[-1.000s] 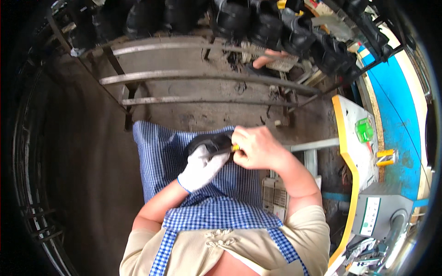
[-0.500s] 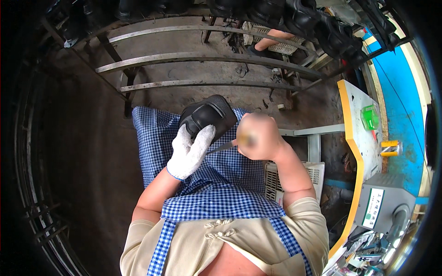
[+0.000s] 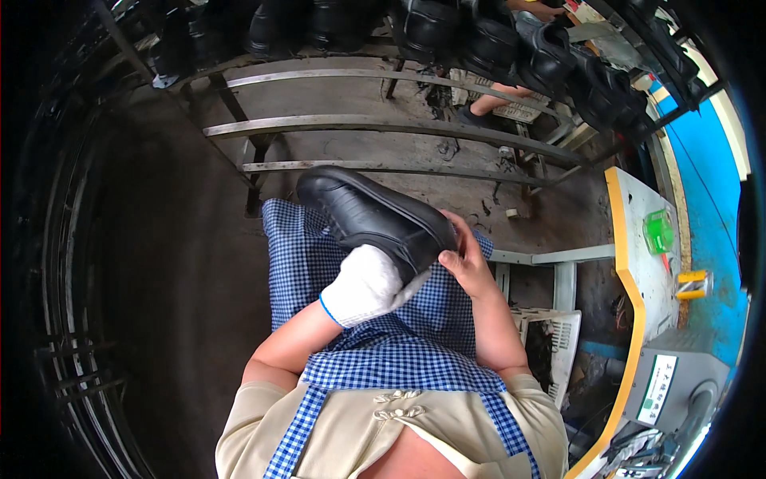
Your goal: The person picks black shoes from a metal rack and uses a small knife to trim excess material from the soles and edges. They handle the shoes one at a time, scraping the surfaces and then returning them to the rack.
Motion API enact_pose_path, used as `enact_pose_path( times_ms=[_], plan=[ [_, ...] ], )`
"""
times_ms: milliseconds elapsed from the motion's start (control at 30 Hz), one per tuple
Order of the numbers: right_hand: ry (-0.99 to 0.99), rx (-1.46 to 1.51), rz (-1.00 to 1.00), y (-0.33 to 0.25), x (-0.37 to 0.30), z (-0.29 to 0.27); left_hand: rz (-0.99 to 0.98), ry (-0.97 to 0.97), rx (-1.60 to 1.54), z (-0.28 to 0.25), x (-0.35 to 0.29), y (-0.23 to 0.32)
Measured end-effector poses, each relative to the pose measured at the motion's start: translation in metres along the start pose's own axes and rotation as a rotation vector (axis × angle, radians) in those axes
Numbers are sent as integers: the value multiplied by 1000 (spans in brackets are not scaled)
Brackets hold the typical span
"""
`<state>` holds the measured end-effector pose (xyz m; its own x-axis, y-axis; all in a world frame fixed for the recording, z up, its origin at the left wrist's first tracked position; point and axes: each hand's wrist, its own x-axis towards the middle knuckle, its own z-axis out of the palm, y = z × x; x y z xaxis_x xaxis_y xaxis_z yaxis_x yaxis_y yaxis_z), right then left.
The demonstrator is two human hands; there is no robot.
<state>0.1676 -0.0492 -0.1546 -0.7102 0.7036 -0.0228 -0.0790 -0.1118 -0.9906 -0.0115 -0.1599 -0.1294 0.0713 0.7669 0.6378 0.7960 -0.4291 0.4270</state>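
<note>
Curved metal rails point(image 3: 383, 124) cross a dirty concrete floor point(image 3: 159, 239).

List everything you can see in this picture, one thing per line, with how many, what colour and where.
black shoe: one, black, over the lap, held between both hands
checked apron: one, blue and white, across the lap
metal rails: three, grey, curved, ahead of the knees
hanging shoes: several, black, along the top edge
table: one, grey top with yellow edge, at right
green box: one, on that table
white crate: one, on the floor at right
left hand: white glove with blue cuff, under the shoe
right hand: bare, at the shoe's near end
</note>
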Motion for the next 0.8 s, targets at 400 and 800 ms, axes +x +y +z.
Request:
enact_pose_path(
  times_ms=[400, 800],
  plan=[
    [-3, 764, 274, 92, -14, -13, -176, -217, -412, -53, -8, 11],
    [-194, 959, 129, 94, -19, -3, -865, 539, -1054, -72, -19, -26]
  ],
)
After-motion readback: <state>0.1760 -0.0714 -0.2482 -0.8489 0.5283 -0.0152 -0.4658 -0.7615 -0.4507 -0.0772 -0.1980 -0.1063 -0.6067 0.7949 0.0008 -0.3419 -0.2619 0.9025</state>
